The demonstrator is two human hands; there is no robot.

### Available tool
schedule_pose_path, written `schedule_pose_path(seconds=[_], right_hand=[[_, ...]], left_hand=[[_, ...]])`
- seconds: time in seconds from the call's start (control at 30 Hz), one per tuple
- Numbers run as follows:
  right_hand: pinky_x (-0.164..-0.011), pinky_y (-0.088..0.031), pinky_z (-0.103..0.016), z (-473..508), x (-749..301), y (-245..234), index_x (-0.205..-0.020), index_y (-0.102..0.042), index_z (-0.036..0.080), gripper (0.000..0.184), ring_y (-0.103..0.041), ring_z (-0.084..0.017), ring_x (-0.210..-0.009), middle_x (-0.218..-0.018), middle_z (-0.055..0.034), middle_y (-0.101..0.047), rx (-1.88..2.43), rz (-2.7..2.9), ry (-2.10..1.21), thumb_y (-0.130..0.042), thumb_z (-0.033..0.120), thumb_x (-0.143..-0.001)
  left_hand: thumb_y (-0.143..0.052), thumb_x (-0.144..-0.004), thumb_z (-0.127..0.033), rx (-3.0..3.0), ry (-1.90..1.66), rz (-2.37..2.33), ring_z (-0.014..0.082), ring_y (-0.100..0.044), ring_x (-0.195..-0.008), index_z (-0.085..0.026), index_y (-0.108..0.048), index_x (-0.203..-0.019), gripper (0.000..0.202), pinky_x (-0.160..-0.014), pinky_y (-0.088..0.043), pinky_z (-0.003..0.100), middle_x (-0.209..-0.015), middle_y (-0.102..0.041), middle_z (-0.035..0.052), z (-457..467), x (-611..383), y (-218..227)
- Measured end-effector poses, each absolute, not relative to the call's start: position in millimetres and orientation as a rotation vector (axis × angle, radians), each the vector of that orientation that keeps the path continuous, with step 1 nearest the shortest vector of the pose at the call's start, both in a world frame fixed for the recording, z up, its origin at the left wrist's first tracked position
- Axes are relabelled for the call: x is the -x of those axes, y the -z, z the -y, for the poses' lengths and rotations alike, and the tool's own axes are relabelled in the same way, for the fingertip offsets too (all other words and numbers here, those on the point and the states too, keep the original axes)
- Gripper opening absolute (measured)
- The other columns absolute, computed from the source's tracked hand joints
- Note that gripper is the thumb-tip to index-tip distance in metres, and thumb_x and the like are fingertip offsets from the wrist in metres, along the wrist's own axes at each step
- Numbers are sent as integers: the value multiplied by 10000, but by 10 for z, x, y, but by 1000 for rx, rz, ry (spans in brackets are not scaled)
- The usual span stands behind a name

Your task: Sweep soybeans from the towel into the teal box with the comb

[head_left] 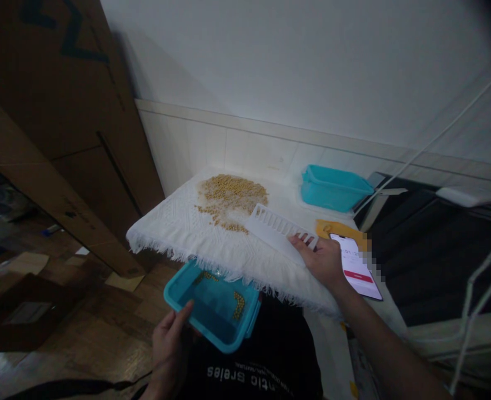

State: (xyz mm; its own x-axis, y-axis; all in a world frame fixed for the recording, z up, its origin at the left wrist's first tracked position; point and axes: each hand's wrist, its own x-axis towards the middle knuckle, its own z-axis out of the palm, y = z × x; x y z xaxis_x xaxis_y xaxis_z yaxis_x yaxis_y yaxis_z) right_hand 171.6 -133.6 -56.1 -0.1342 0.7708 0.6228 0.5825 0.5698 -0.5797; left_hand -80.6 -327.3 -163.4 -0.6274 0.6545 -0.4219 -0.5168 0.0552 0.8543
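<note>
Below tabletop (166, 228) edge, teal bin (214, 314) with some soybeans (238, 306) is gripped by left hand (173, 336), thumb over rim; white slotted rack (276, 233) is clasped by right hand (322, 261) beside soybean pile (231, 190).

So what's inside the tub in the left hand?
Small yellow beans show in two patches in the tub. The cloth's fringe hides part of its far edge, so I can't see what lies beneath.

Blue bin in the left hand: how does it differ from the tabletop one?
The held bin is in the left hand, below the edge of the table; the standing bin sits on top. The held bin shows its floor, with yellow beans; the standing bin shows mainly its outer side. Both are blue, open-topped.
</note>
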Motion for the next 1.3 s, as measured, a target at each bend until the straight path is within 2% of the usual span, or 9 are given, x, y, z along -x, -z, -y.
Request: schedule_pose_path(seconds=[0.17, 0.4, 0.6, 0.77, 0.9, 1.3], right_hand=[[-393, -299, -230, 1352, -1696, 541, -447, -518, 186, 563, -435, -110, -396, -410, 16, -462, 1106, 1828, -236, -634, 566, -847], [-396, -304, -235, 1384, -1706, 558, -464, -545, 183, 544, -457, -123, -407, -412, 7, -492, 1107, 1857, -197, -627, 537, -869], [-395, -298, -232, 1430, -1667, 523, -451, -550, 178, 571, -453, -114, -394, -406, 12, -482, 1081, 1874, -244, -625, 558, -871], [-389, -286, -226, 1479, -1630, 467, -421, -512, 179, 605, -409, -93, -365, -391, 23, -434, 1036, 1897, -272, -606, 563, -879], [-387, -298, -228, 1486, -1607, 441, -444, -547, 177, 594, -444, -107, -372, -401, 12, -473, 1050, 1884, -264, -608, 586, -871], [-379, -289, -239, 1519, -1542, 435, -420, -454, 206, 601, -382, -95, -352, -380, 27, -429, 1062, 1925, -276, -603, 563, -879]], left_hand=[[-875, -600, -509, -192, -1703, -1495, 120, -467, -409, -185, -596, -563, 430, -426, -374, 251, -467, -525, -33, 3275, 832, 1658], [-923, -507, -479, -75, -1723, -1458, 103, -451, -394, -185, -575, -537, 457, -417, -378, 237, -446, -505, -54, 3245, 820, 1597], [-903, -521, -504, -124, -1704, -1502, 109, -448, -380, -190, -554, -521, 469, -394, -350, 239, -436, -506, -42, 3245, 811, 1566], [-913, -490, -496, -87, -1713, -1468, 115, -471, -422, -181, -590, -550, 456, -427, -411, 247, -468, -505, -49, 3236, 796, 1515], [-915, -500, -491, -74, -1712, -1473, 105, -449, -411, -180, -565, -527, 469, -422, -404, 241, -451, -482, -56, 3243, 805, 1531], [-905, -523, -529, -153, -1714, -1496, 109, -437, -396, -188, -553, -508, 490, -406, -352, 242, -430, -496, -37, 3252, 836, 1599]])
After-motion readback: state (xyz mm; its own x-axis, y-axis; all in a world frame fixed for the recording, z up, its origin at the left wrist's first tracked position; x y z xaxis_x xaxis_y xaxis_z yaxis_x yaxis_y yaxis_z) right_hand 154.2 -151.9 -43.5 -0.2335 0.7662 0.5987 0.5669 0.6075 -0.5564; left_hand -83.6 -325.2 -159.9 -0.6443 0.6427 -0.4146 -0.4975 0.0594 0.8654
